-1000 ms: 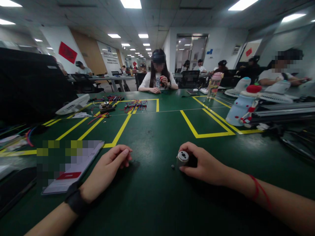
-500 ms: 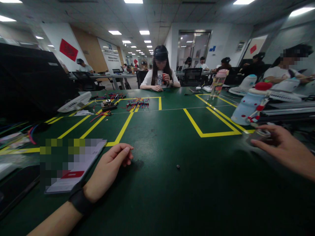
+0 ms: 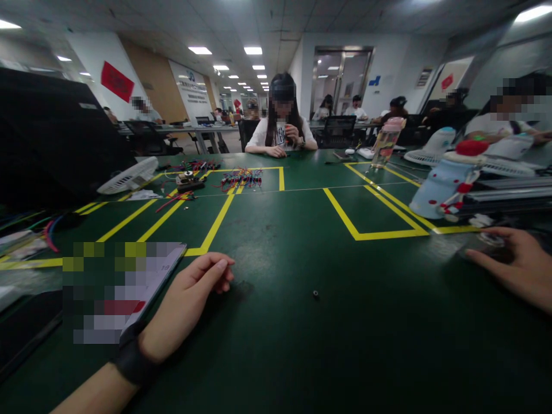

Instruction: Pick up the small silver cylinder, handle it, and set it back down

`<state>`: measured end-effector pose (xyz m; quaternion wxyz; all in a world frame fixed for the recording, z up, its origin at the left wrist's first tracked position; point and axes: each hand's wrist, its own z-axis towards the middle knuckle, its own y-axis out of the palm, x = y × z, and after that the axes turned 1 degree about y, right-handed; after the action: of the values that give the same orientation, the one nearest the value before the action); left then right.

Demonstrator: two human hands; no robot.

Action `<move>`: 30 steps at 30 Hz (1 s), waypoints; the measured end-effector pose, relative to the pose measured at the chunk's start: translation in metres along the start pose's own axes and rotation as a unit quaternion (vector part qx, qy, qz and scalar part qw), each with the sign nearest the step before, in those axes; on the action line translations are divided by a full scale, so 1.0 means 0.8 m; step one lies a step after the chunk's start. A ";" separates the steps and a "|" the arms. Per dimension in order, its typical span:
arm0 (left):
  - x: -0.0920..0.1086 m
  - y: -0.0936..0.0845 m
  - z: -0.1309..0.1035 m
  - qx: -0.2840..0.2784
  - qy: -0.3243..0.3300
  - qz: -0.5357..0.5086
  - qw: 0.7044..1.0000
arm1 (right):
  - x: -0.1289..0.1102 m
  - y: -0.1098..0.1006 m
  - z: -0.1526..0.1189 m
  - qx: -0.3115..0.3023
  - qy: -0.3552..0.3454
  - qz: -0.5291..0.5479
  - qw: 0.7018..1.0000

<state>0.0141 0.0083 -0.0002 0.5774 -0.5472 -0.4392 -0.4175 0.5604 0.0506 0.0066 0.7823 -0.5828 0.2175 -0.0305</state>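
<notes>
— Fingers [image 3: 211, 270] of the left hand [image 3: 185, 305] are curled loosely, the tips resting on the green table [image 3: 276, 345]. Do they hold something?

— I see nothing inside them. The hand lies on its side, with a black wristband [image 3: 133, 359] at the wrist, just beside a flat card [image 3: 142, 287] whose face is blurred.

— And the right hand [image 3: 517, 264]?

— It is far out at the right edge of the view, low over the table. Its thumb and fingers close around a small grey object [image 3: 489, 241], but this object is blurred and mostly covered, so I cannot tell what it is or how firmly it is held.

— Is anything between the 2 hands?

— Yes, 1 small black ring [image 3: 315, 294] lies alone on the table, well apart from both hands, a little closer to the left one.

— What is around the right hand?

— Just behind it is a pale blue bottle [image 3: 440, 184] with a red cap, near the corner of a rectangle of yellow tape [image 3: 379, 234]. A metal rail [image 3: 509, 198] runs to the right of the bottle.

— And farther away?

— A bundle of coloured wires [image 3: 241, 178] lies beyond the tape lines, and a white fan [image 3: 129, 178] is at the left. A person in a white shirt [image 3: 280, 132] sits at the far side of the table, both hands raised near the chest.
</notes>
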 end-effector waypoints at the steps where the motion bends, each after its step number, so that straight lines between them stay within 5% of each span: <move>1: 0.001 0.000 0.000 0.001 0.000 0.002 1.000 | 0.001 0.001 0.001 -0.003 0.002 -0.005 1.000; 4: 0.003 0.002 -0.001 0.000 0.003 0.013 1.000 | 0.003 0.001 0.001 0.046 -0.030 -0.060 0.997; 8: 0.005 0.002 -0.001 -0.001 0.002 0.029 1.000 | -0.032 -0.002 -0.023 0.166 -0.223 -0.092 0.956; 10: 0.005 0.001 -0.001 -0.007 0.002 0.032 0.999 | -0.072 0.002 -0.048 0.092 -0.309 -0.032 0.946; 14: 0.002 -0.001 -0.001 -0.015 0.003 0.031 0.999 | -0.170 0.023 -0.104 -0.175 -0.379 0.111 0.902; 17: 0.001 0.000 0.001 -0.013 0.007 0.029 0.999 | -0.230 0.040 -0.129 -0.275 -0.402 0.169 0.857; 21: 0.001 0.000 0.002 -0.012 0.004 0.029 0.999 | -0.265 0.055 -0.138 -0.289 -0.423 0.182 0.839; 30: -0.001 -0.001 0.000 -0.008 0.000 0.023 1.000 | -0.259 0.059 -0.139 -0.284 -0.420 0.197 0.839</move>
<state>0.0129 0.0080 -0.0008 0.5824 -0.5617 -0.4234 -0.4075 0.3218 0.0285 0.0011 0.5883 -0.6810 -0.0227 0.4355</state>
